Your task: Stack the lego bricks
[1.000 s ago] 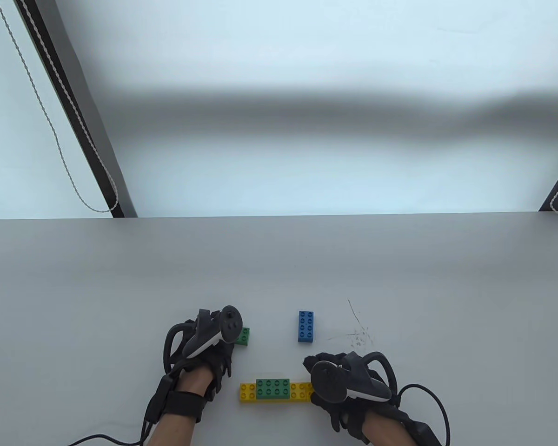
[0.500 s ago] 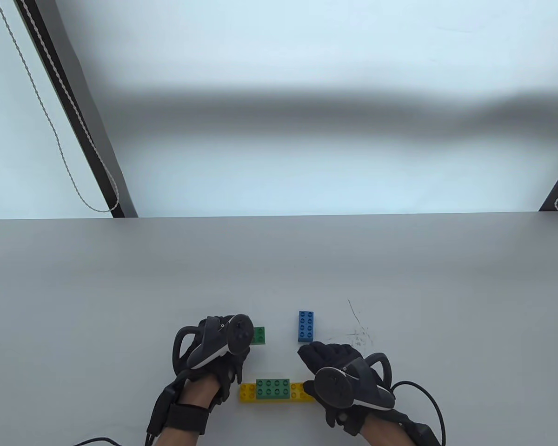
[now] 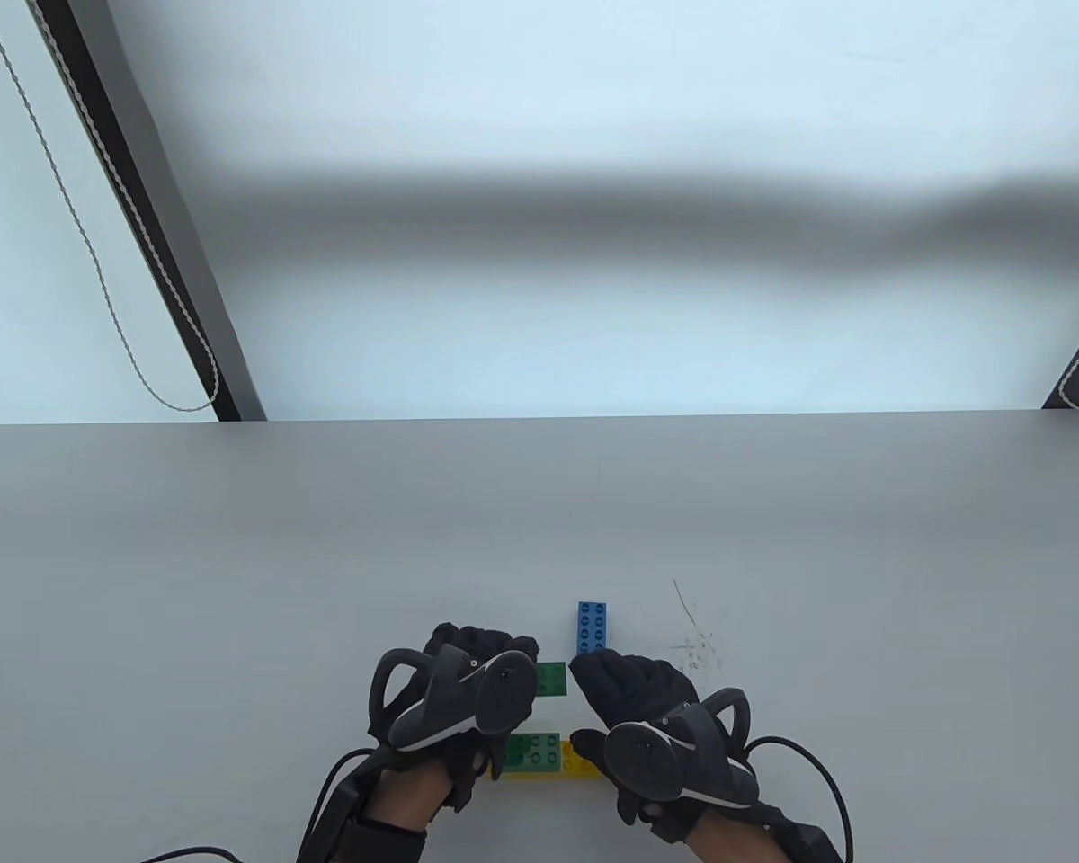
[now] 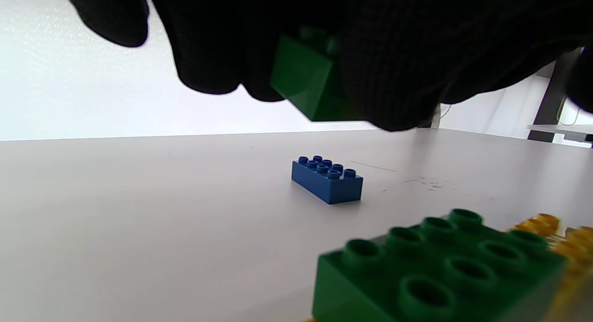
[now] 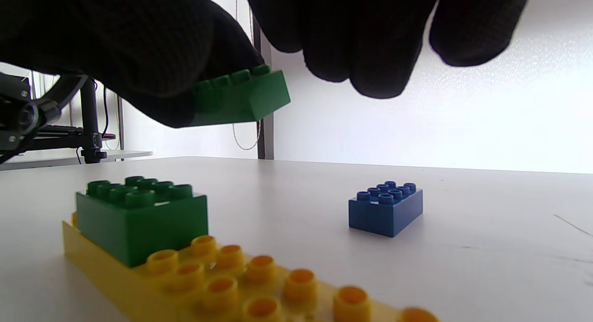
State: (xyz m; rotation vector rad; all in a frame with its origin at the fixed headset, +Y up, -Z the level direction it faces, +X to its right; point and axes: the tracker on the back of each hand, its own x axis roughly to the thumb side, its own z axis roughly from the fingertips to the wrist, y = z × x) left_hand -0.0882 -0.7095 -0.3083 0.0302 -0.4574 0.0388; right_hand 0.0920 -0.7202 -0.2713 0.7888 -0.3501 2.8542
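Note:
My left hand (image 3: 523,676) holds a small green brick (image 3: 552,679) in the air, just beyond the stack; in the left wrist view the brick (image 4: 308,81) sits between the gloved fingers. The stack is a long yellow brick (image 3: 577,762) with a green brick (image 3: 532,751) pressed on it; its left end is hidden under my left hand. My right hand (image 3: 613,690) is open and holds nothing, its fingertips close beside the held brick's right edge. A blue brick (image 3: 593,627) lies on the table just beyond both hands. The right wrist view shows the held brick (image 5: 245,96) above the stack (image 5: 141,220).
The grey table (image 3: 234,557) stretches far and to both sides. Faint scratch marks (image 3: 697,643) lie right of the blue brick. Glove cables trail off the near edge. A dark frame leg with a cord (image 3: 144,225) stands beyond the table's far left corner.
My left hand has carried the small green brick to the right and nearer the stack, now covering the yellow brick's left end. My right hand has left the yellow brick's right end and moved toward the held brick.

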